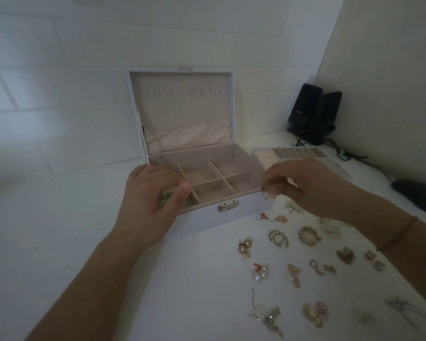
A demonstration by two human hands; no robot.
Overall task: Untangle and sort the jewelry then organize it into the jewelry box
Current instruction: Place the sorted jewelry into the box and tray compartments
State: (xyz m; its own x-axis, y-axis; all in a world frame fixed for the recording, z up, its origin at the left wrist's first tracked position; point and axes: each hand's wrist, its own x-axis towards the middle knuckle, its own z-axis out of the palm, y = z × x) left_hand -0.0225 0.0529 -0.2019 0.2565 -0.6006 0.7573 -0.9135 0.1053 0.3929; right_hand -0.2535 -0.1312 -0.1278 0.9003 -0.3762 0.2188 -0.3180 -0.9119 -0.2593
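a: sorting is under way: the person's left hand (155,200), fingers curled, seems to pinch a small piece over the front-left compartment of the open jewelry box (241,195).

b: and the right hand (303,188)?

a: it pinches a tiny item just beside the box's front-right corner. earrings (305,236) lie spread on the table (84,230) below it; next comes a careful drop into a compartment.

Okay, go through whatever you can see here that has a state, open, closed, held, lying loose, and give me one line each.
jewelry box: lid open and upright, visible compartments empty.
removable tray: out of the box, on the table beside it.
left hand: over the box's left front compartment, grip on a small piece.
right hand: fingertips pinching a small earring.
earrings: lying loose on the table in pairs.
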